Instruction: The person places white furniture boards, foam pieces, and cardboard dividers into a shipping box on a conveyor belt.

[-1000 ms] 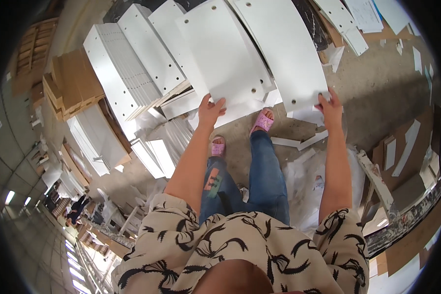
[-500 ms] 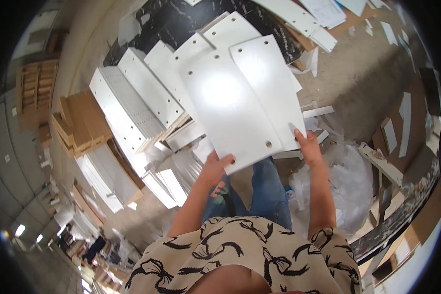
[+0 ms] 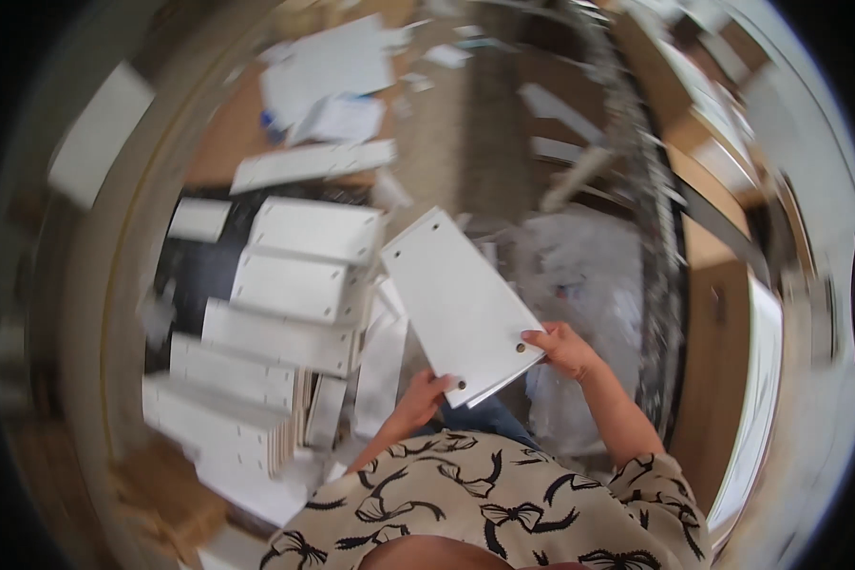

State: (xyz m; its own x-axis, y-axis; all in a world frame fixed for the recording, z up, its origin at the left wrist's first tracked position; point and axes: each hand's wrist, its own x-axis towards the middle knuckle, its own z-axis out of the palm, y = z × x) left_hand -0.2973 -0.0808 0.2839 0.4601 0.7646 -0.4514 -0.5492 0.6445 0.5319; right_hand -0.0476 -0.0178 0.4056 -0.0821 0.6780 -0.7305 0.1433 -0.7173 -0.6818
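Note:
Between my hands are white rectangular panels (image 3: pixel 461 304), at least two lying together, with round metal-looking fittings near the corners of the top one. My left hand (image 3: pixel 422 399) grips their near left corner, thumb on top. At the near right corner my right hand (image 3: pixel 564 349) is closed with its thumb beside a fitting. The fingers under the panels are hidden. To the left, stacks of similar white panels (image 3: pixel 275 340) stand in stepped rows on a black marbled surface (image 3: pixel 198 271).
Clear plastic wrap (image 3: pixel 579 313) is heaped on my right. Beyond the stacks are a long white strip (image 3: pixel 313 163), papers (image 3: pixel 342 116) and a large white sheet (image 3: pixel 328 62). Cardboard boxes (image 3: pixel 166 489) stand at the lower left, and a tall brown board (image 3: pixel 717 380) at the right.
My view has turned to the right, so the stacks now lie to my left. The held panels have come off the stacks and lie aligned together instead of fanned apart.

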